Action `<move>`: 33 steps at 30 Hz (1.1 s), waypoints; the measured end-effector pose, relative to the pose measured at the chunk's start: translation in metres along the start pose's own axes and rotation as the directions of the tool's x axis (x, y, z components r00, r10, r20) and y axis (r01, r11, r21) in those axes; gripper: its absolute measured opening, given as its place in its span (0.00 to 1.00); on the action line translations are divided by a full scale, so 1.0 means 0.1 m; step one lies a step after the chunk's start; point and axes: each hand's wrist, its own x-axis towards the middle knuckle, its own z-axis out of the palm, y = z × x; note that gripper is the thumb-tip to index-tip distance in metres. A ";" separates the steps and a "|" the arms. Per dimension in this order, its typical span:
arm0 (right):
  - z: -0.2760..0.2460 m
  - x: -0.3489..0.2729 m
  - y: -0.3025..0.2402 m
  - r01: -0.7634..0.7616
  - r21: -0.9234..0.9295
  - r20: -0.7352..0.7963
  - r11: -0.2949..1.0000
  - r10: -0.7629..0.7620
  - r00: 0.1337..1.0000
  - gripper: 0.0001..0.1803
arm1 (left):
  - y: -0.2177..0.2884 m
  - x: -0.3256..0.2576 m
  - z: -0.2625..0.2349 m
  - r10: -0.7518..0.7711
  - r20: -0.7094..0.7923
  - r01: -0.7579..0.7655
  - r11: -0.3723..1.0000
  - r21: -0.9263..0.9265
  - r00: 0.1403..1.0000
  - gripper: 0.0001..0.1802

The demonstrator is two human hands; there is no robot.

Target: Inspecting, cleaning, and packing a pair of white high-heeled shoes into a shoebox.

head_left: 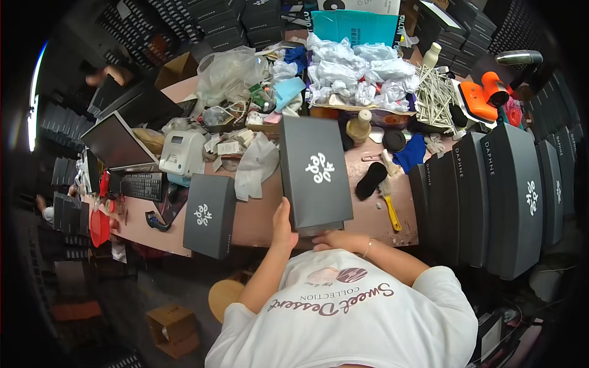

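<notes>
In front of me a dark grey shoebox (316,168) with a white logo on its lid is tilted up over the table edge. My left hand (284,226) is closed on its near left side, thumb along the edge, the other fingers hidden by the box. At the near end my right hand (334,240) grips it low, fingertips partly hidden under the end wall. Between lid and hand a strip of the box base (326,227) shows. To the left a second grey shoebox (209,214) rests at the table's front edge.
Stacked grey shoeboxes (512,202) stand at the right. A yellow-handled brush (391,205), a black pad (370,181) and a bottle (359,127) lie or stand on the pink table (251,224). Farther back are paper-wrapped bundles (362,67), a label printer (182,152) and a monitor (118,144).
</notes>
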 end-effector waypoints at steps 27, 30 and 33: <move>0.44 0.15 -0.03 -0.304 0.700 -0.520 0.646 0.753 0.402 0.45 | 0.19 0.78 -1.03 -0.718 0.070 0.396 0.459 0.795 0.692 0.35; 0.72 -0.07 -0.59 -0.076 0.711 -0.594 0.699 0.656 0.466 0.47 | 0.27 0.28 -0.98 -0.714 0.223 0.424 0.605 0.673 0.664 0.32; 1.20 -0.49 -0.90 0.292 0.769 -0.639 0.569 0.702 0.315 0.45 | 0.30 0.18 -1.02 -0.690 0.390 0.199 0.609 0.768 0.609 0.33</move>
